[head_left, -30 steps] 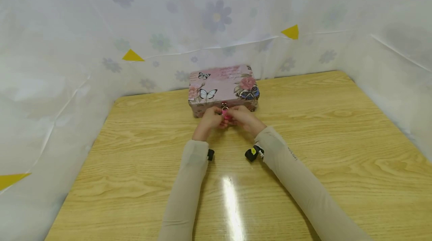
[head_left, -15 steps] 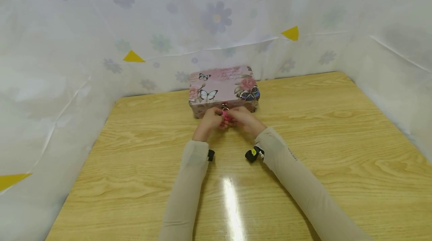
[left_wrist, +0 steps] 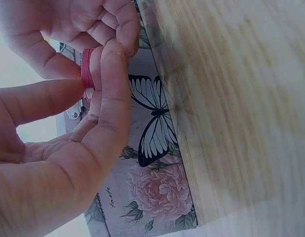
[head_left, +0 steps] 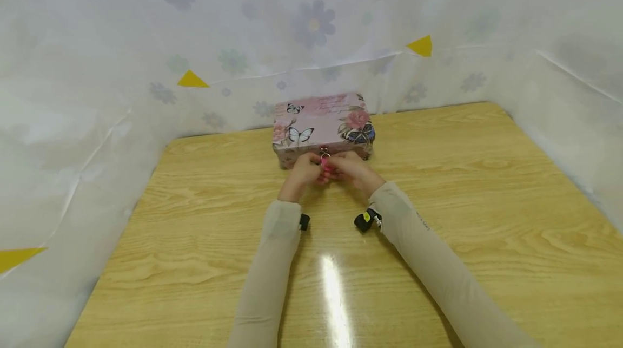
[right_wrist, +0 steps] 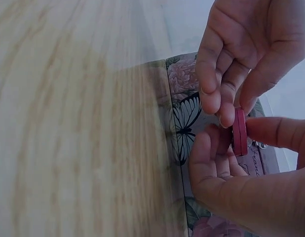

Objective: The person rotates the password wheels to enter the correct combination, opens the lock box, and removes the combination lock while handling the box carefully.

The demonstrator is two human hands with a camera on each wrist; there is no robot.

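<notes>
A small pink padlock (head_left: pixel 325 163) hangs by its silvery shackle from the metal clasp (head_left: pixel 324 149) at the front of a pink box (head_left: pixel 318 120) printed with butterflies and roses. The box lid is down. From the left, my left hand (head_left: pixel 304 170) pinches the padlock between thumb and fingers. My right hand (head_left: pixel 354 171) grips it from the other side, so the two sets of fingertips meet at its body. Seen edge-on in the left wrist view, the padlock (left_wrist: pixel 87 68) has both thumbs on one face and curled fingers behind. Much of it is hidden by the fingers.
The box stands at the back of a wood-grain table (head_left: pixel 438 218), close to a white flowered curtain (head_left: pixel 272 23). Yellow tape pieces (head_left: pixel 421 46) are stuck on the curtain. A black strap (head_left: pixel 365 221) sits at the right wrist.
Almost nothing differs. Both hands stay at the padlock with only tiny finger shifts, and the box keeps its place; the whole head view bobs slightly.
</notes>
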